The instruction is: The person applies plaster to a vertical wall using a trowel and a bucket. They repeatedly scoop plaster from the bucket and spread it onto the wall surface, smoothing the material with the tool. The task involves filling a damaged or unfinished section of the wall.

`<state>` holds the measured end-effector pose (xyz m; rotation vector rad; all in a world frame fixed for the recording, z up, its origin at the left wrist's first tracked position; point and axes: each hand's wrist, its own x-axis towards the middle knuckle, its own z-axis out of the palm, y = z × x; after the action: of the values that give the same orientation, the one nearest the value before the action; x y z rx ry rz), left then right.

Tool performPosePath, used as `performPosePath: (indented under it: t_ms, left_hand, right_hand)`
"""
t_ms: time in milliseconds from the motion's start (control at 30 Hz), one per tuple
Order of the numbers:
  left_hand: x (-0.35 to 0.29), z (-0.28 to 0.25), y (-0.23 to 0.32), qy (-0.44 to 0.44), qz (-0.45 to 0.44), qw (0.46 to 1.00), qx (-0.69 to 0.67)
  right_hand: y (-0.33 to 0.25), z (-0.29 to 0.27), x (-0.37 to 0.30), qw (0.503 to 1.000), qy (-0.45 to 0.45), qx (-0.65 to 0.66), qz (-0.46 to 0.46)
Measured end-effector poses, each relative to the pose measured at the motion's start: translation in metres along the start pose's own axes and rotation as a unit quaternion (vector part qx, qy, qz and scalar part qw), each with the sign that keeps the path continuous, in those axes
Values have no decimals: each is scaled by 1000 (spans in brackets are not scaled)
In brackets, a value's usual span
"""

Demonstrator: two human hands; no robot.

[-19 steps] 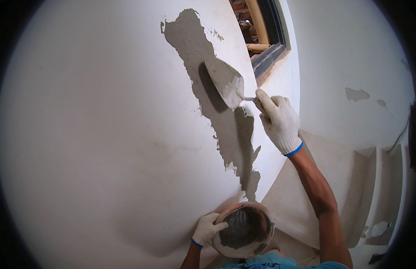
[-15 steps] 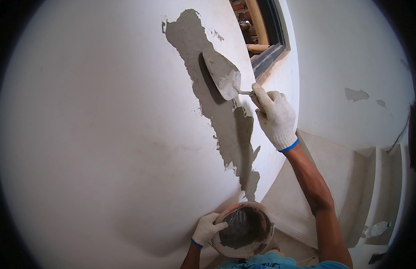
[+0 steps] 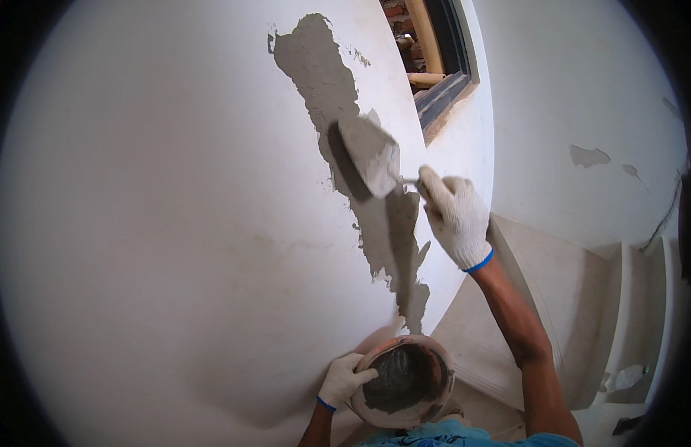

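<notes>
In my gloved right hand (image 3: 459, 216) is the handle of a trowel (image 3: 369, 153), its blade smeared with grey mortar. The blade lies over a long strip of wet grey mortar (image 3: 316, 63) on the white wall (image 3: 174, 186) and casts a dark shadow to its left. Whether the whole blade touches the wall I cannot tell. Low in front of me, my gloved left hand (image 3: 345, 381) grips the rim of a round bowl (image 3: 427, 406), thumb over the edge. Dark grey mortar (image 3: 394, 384) coats the inside of the bowl.
A dark-framed window opening (image 3: 446, 97) with bricks and a wooden pole behind is at the upper right. Pale steps (image 3: 554, 298) lie to the right below, with a clear plastic bottle (image 3: 627, 378) on one. The right-hand wall has grey patches (image 3: 588, 156).
My right hand and the trowel have moved down along the mortar strip. More of the strip's upper part is uncovered. My left hand and the bowl stay in place.
</notes>
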<state>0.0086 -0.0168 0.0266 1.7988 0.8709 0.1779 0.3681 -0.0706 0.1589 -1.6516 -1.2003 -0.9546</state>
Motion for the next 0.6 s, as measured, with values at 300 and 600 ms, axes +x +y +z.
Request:
performPosePath:
  t_ms: [300,600]
  left_hand:
    - [-1,-1,3,4,-7,1000,9]
    - [2,-2,-6,-5,2,1000,25]
  right_hand:
    - [-13,1,70,998,49,15,20]
    - [-11,0,16,999,-36,-1,-28]
